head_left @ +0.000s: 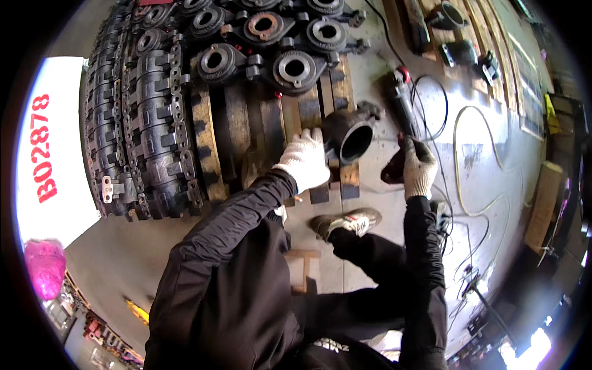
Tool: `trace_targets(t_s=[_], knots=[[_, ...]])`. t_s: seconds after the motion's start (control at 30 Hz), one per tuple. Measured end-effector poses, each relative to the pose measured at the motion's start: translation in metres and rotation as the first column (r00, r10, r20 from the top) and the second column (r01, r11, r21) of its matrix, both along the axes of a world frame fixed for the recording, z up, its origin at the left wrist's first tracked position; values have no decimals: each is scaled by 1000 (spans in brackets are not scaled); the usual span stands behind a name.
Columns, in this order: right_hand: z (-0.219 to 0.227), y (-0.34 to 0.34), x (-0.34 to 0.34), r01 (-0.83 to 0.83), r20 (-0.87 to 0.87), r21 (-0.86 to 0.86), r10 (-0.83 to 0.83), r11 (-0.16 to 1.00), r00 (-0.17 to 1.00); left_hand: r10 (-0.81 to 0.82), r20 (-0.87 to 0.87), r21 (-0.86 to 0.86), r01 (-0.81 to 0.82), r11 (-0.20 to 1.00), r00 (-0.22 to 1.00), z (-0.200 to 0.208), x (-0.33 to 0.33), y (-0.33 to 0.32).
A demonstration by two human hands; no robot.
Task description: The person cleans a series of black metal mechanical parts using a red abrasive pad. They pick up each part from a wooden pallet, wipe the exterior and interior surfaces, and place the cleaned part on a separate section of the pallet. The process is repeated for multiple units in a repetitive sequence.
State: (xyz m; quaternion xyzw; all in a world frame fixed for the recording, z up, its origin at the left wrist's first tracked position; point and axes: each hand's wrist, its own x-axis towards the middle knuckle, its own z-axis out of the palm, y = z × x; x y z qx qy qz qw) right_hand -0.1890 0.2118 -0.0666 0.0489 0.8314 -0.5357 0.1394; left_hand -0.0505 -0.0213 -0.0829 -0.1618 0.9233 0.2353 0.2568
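Observation:
My left hand (306, 159), in a whitish knit glove, holds the near left side of a dark metal casting (333, 132) with a wide round bore. The casting is tilted at the pallet's right edge, its bore toward the right. Some of my left fingers are hidden against it. To the right, my right hand (420, 169), gloved with darkened fingertips, is closed around the head end of a corded power tool that looks like an angle grinder (404, 106). A dark reddish part (393, 171) shows beside that hand; its exact shape is unclear.
Several similar ringed castings (296, 69) stand on the wooden pallet (209, 142) ahead. Dark track chains (161, 117) are stacked at left, beside a white board (55, 148). Cables and a pale hose (457, 145) cross the floor at right. Another pallet (487, 37) bears metal parts.

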Motion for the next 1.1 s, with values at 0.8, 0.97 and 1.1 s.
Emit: trace_targets(t_s=[0.8,0.97,1.1], knots=[[-44,-74,103,-276,-618,338,433,900,656,144,39,236,-149,960,989,-12,6,-5],[-79,-2,74,-295,-550,509,569,809,612,103,-4,236,-100,967,995,-12,4,-6],[-65,3,68,-133,-657,426,406,895,635,118,-29,229,-109,967,993,-12,11,-12]])
